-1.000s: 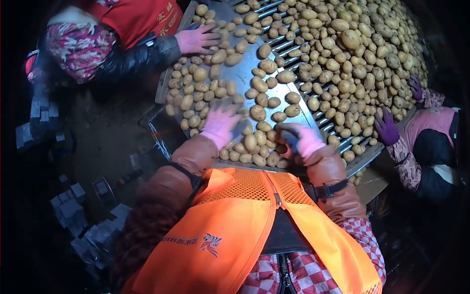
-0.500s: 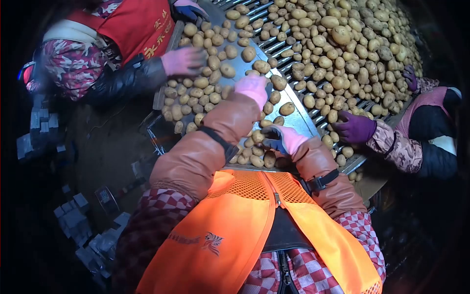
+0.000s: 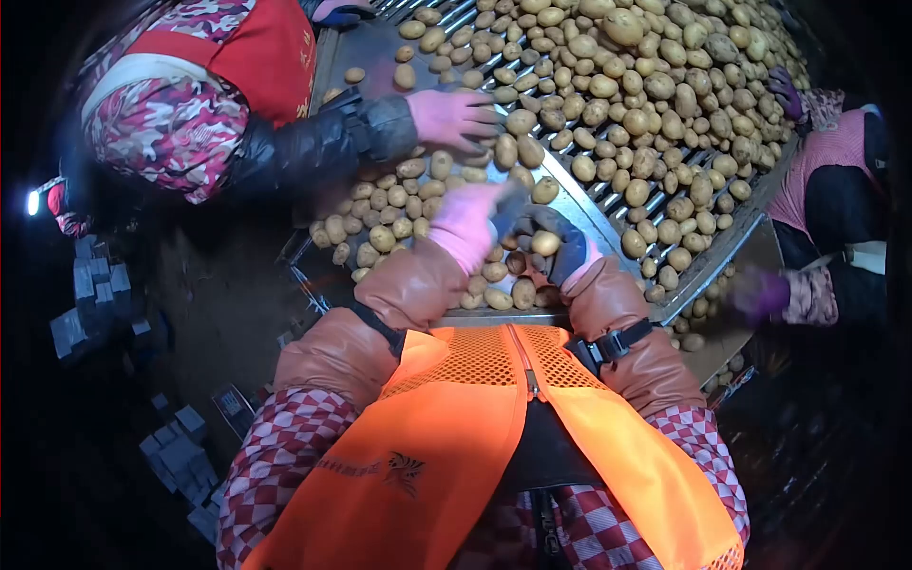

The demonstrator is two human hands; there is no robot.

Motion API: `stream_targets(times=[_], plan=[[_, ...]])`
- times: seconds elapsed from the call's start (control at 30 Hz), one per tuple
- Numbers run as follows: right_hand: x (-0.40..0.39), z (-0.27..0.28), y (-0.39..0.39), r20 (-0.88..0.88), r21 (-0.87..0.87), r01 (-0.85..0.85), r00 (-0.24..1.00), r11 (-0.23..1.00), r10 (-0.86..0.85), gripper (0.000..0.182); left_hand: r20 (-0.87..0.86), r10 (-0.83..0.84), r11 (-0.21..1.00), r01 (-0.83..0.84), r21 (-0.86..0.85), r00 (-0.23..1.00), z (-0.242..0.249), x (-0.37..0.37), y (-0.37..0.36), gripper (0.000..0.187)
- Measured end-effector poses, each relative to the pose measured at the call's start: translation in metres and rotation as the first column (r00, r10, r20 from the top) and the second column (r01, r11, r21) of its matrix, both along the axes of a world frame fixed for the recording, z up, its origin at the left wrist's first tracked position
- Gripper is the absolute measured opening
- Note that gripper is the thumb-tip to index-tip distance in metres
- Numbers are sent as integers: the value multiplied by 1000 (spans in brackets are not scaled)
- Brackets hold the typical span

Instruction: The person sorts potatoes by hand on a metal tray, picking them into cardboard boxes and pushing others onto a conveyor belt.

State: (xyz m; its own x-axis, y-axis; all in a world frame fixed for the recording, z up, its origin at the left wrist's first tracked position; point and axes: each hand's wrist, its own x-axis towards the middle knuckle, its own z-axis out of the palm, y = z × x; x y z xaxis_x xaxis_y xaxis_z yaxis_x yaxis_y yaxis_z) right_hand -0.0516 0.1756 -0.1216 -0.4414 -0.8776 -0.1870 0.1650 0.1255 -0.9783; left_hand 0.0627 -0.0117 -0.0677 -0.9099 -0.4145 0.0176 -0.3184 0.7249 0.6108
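Observation:
My left hand (image 3: 472, 223), in a pink glove with dark fingers, reaches over the potatoes on the metal sorting tray. Its fingers are smeared by motion, and whether they hold anything is hidden. Close beside it, my right hand (image 3: 570, 245) has dark gloved fingers curled around a potato (image 3: 545, 243). Loose potatoes (image 3: 385, 237) lie to the left of my hands, and several more potatoes (image 3: 498, 298) lie between my forearms at the tray's near edge. Bare metal of the tray (image 3: 581, 211) shows just beyond my right hand.
A co-worker's pink-gloved hand (image 3: 454, 118) spreads over the tray at upper left. A large potato heap (image 3: 655, 85) covers the bar grate (image 3: 635, 193). At right, another person's purple-gloved hand (image 3: 763, 294) is blurred above a side chute (image 3: 712, 328) with potatoes. Grey blocks (image 3: 180, 461) stand at lower left.
My left hand has drawn back towards me, and my right hand has come up beside it. The left co-worker's hand has swept right across the tray. The purple-gloved hand has moved off the grate to the chute.

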Motion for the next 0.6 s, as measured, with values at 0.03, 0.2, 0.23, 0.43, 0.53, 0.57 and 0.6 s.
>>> stream_targets(times=[0.03, 0.2, 0.23, 0.43, 0.53, 0.57, 0.6], plan=[[1, 5, 13, 167, 64, 42, 985, 997, -52, 40, -16, 44, 995, -45, -92, 999, 3, 1, -7, 31], [-33, -3, 113, 600, 194, 342, 700, 920, -387, 36, -18, 399, 754, -339, -562, 917, -20, 16, -77, 36], [-46, -10, 141, 666, 203, 409, 608, 890, -432, 35, 195, 409, 846, -291, -446, 891, -18, 7, -95, 43], [-61, -15, 290, 340, 96, 938, 285, 334, -896, 56, 602, 295, 949, -154, -275, 742, -55, -29, -140, 42], [-56, -64, 359, 757, -116, 901, 353, 418, -550, 65, 622, 380, 923, -239, -302, 684, -52, -31, -145, 54], [-54, -69, 374, 962, -178, 877, 251, 446, -111, 70, 599, 443, 896, -344, -280, 667, -31, -30, -136, 58], [-48, -42, 331, 890, -409, 729, 452, 549, 62, 69, 491, 487, 874, -405, -270, 722, -12, -30, -116, 55]])
